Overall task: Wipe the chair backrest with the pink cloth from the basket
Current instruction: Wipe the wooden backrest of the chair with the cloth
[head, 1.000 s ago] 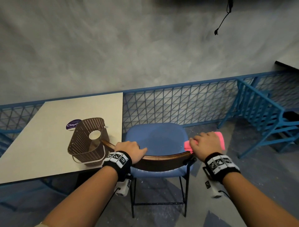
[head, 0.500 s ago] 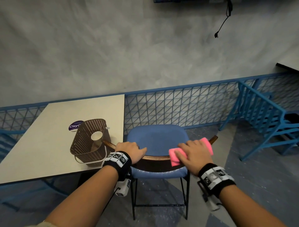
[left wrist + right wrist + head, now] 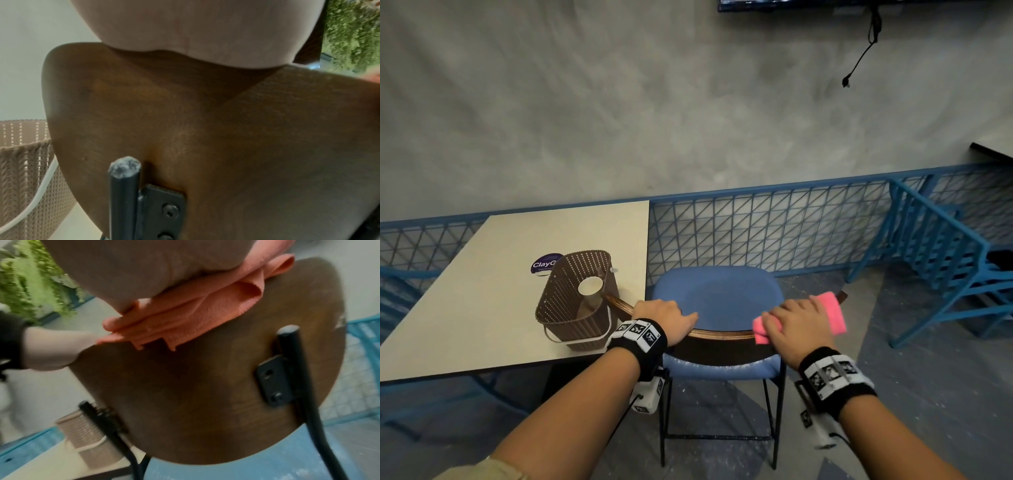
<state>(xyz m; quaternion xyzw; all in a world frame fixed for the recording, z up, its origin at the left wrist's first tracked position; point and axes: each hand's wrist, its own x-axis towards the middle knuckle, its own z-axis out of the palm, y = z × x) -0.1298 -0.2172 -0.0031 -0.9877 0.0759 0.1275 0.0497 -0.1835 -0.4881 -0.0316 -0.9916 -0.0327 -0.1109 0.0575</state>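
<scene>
The basket [image 3: 577, 301] sits on the table [image 3: 482, 308] at far left, and just beside it the left hand [image 3: 662, 317] curls over the top edge of the backrest [image 3: 722, 334], gripping it to steady the chair. To the right, the right hand [image 3: 799, 325] lies on the folded cloth [image 3: 834, 308], fingers curled over it, pressing it onto the rail near its right end. The cloth looks soft, light and limp, likely to bunch or slide off the narrow stiff wood, so it is best held with fingers draped over the front and palm bearing down.
</scene>
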